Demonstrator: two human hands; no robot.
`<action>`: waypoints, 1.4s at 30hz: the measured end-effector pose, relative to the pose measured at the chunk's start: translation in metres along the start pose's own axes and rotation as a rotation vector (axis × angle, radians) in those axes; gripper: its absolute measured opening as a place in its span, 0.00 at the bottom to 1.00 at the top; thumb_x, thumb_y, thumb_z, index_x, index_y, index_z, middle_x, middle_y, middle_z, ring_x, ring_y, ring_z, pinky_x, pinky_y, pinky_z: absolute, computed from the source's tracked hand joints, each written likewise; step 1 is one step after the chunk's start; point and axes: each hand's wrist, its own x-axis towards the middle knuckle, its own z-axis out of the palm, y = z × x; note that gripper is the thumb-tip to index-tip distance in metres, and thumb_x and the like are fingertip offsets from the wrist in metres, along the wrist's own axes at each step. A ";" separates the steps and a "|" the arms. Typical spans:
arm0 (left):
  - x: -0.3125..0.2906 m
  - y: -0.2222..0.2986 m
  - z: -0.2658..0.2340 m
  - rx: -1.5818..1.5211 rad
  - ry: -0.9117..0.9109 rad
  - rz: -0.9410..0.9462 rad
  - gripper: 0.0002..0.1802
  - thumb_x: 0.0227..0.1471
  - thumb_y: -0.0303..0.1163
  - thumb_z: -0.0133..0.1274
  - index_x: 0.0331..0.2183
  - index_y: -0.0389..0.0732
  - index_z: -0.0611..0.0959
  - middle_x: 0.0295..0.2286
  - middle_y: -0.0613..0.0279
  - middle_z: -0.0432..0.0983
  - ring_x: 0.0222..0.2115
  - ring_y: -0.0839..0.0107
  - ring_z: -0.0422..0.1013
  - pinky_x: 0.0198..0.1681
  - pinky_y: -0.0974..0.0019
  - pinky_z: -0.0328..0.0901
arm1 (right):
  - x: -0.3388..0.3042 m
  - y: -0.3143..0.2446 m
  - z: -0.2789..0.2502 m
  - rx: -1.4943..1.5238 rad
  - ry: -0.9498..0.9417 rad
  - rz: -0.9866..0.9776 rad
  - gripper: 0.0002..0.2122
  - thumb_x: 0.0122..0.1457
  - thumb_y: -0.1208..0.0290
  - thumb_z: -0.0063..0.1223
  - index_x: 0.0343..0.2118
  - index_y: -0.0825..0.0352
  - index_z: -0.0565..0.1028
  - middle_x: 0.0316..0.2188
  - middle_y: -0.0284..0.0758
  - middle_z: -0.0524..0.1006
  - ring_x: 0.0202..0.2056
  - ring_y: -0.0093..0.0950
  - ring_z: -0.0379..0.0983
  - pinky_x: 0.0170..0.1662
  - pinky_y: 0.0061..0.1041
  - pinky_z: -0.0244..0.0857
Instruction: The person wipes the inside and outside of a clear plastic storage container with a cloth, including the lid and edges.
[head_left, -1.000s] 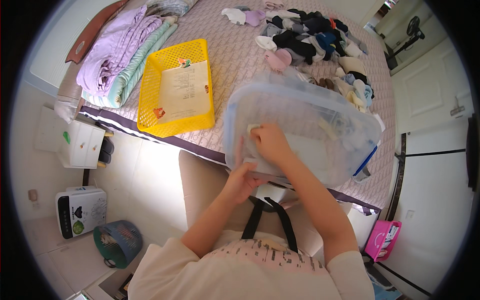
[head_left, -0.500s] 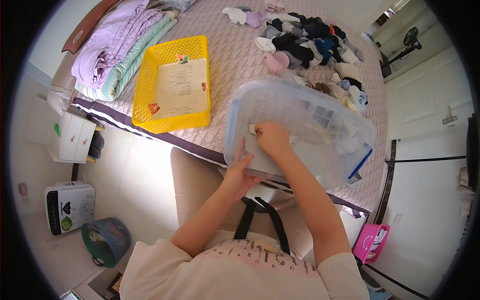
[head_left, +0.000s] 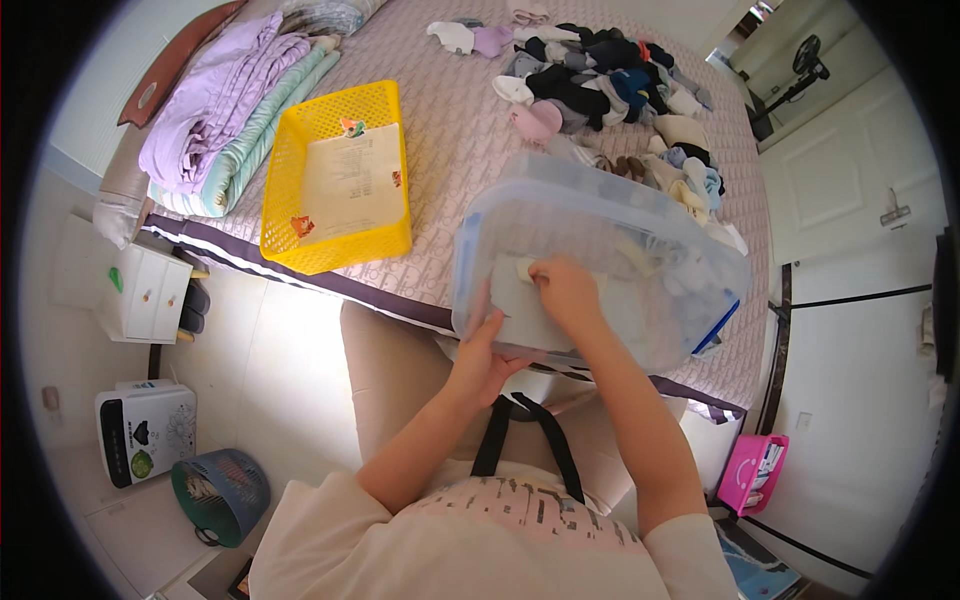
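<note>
A clear plastic storage box (head_left: pixel 470 235) stands tilted on the bed's near edge, its open side toward me. My left hand (head_left: pixel 482 365) grips the box's near left edge, the thumb on one face of the wall and the fingers underneath. Inside the box, my right hand (head_left: pixel 568 293) has its fingers closed on a small whitish piece (head_left: pixel 523 268); whether it is paper or cloth I cannot tell. That hand lies close against the box's inner surface. At the box's right end, a blue clip (head_left: pixel 716 328) shows. Pale items blur through the right part of the box.
Beyond the box, a heap of socks (head_left: pixel 590 85) spreads over the patterned bed (head_left: pixel 440 130). To the left stand a yellow perforated basket (head_left: pixel 407 215) and folded bedding (head_left: pixel 210 110). On the floor are a blue-green basket (head_left: pixel 240 490) and a pink bin (head_left: pixel 745 475).
My right hand has slid a little to the right inside the box with the whitish piece. The left hand keeps its hold on the box. The whole view has shifted slightly.
</note>
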 end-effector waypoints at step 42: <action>0.001 -0.006 0.000 -0.014 0.116 -0.014 0.37 0.61 0.23 0.38 0.68 0.59 0.51 0.60 0.51 0.60 0.56 0.47 0.66 0.50 0.40 0.71 | -0.011 0.032 -0.022 -0.182 -0.005 -0.035 0.07 0.53 0.75 0.52 0.33 0.62 0.81 0.32 0.38 0.78 0.38 0.41 0.73 0.40 0.39 0.68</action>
